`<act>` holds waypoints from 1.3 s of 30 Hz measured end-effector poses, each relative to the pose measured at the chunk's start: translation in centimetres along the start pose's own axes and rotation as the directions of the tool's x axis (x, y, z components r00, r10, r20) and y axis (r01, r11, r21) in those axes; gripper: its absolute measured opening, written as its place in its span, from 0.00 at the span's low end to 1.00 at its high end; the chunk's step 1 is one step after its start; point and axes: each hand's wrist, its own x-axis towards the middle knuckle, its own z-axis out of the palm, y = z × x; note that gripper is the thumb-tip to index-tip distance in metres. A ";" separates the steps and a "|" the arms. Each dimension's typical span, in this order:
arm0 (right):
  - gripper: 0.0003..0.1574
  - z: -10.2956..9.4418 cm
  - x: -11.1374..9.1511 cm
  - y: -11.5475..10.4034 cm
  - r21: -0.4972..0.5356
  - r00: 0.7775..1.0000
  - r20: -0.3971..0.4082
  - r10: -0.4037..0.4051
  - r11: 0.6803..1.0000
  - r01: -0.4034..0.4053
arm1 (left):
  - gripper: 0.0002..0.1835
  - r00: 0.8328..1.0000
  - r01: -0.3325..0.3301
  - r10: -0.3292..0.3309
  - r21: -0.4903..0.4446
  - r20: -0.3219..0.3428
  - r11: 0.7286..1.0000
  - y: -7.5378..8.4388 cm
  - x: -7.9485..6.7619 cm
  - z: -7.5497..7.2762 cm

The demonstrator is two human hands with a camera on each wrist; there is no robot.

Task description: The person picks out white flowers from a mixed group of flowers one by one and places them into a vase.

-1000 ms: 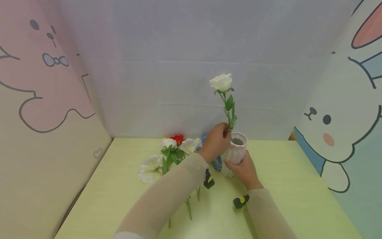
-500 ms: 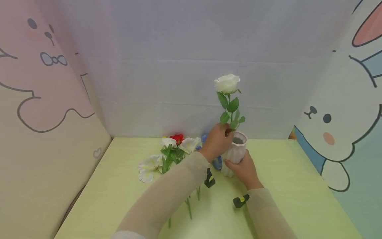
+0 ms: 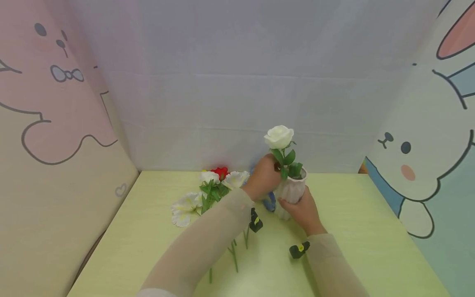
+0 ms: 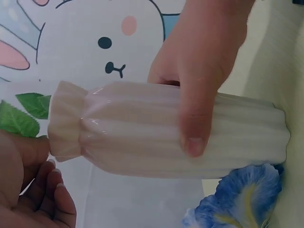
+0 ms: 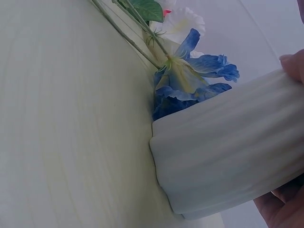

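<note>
A white rose stands upright with its green leaves over the mouth of a white fluted vase, its lower stem hidden inside. My left hand is at the rim, fingers curled, and pinches the rose by its stem among the leaves. In the left wrist view its thumb tip lies right at the vase's rim, with green leaves behind. My right hand grips the vase around its lower body, thumb across the front. The vase's base meets the table in the right wrist view.
Several artificial flowers lie left of the vase on the pale yellow table: a red one, white ones and a blue one right beside the base. A white cloth backdrop rises behind the table, with cartoon-printed sides.
The white rose has gone down into the vase, its bloom now much lower and its leaves at the rim. My left hand has shifted slightly left; my right hand keeps holding the vase.
</note>
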 end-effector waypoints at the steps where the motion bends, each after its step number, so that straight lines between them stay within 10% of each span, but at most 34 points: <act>1: 0.46 0.0 0.0 0.0 0.002 1.000 0.000 -0.001 1.000 0.001 | 0.06 1.000 0.006 -0.006 0.002 0.014 1.000 -0.2 -0.1 -0.3; 13: 0.47 0.2 0.1 0.4 0.003 1.000 -0.008 -0.002 1.000 0.002 | 0.07 0.998 0.047 -0.050 -0.095 -0.023 0.994 -2.0 -2.5 -3.1; 25: 0.47 0.1 0.0 0.1 0.024 1.000 0.000 0.018 1.000 -0.018 | 0.05 0.986 0.037 -0.079 -0.274 -0.147 0.961 -4.0 -9.8 -3.5; 34: 0.48 0.1 0.0 0.2 0.019 0.999 0.000 0.036 0.999 -0.036 | 0.05 0.940 0.079 -0.169 -0.293 -0.296 0.953 -6.2 -14.8 -3.9; 39: 0.49 0.1 0.1 0.2 0.013 0.999 0.014 0.049 0.999 -0.049 | 0.06 0.903 0.056 -0.105 -0.128 -0.418 0.990 -8.5 -16.3 -3.9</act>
